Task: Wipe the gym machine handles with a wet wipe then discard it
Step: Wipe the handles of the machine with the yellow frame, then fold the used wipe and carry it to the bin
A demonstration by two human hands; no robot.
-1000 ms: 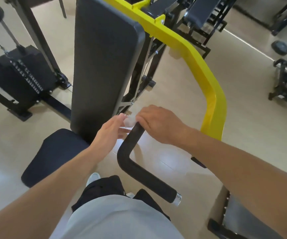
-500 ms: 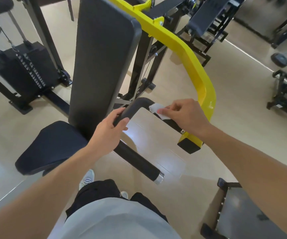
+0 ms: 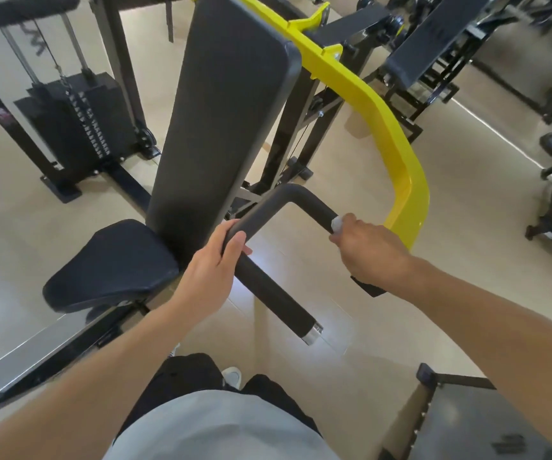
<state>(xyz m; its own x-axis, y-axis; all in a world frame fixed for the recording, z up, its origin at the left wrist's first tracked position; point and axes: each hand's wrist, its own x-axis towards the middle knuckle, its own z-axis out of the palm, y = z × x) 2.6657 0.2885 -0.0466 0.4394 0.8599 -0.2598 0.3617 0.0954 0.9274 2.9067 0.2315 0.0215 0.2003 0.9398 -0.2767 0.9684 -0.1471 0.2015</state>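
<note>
I brace handle in left hand grip; right hand clamps wet wipe around bar: drag slowly, full wrap, steady pressure.

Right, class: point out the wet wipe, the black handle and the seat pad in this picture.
wet wipe (image 3: 337, 224), head view, white wad showing above the right hand's fingers.
black handle (image 3: 273, 293), head view, straight foam grip below the left hand.
seat pad (image 3: 111, 263), head view, middle of the cushion.
</note>
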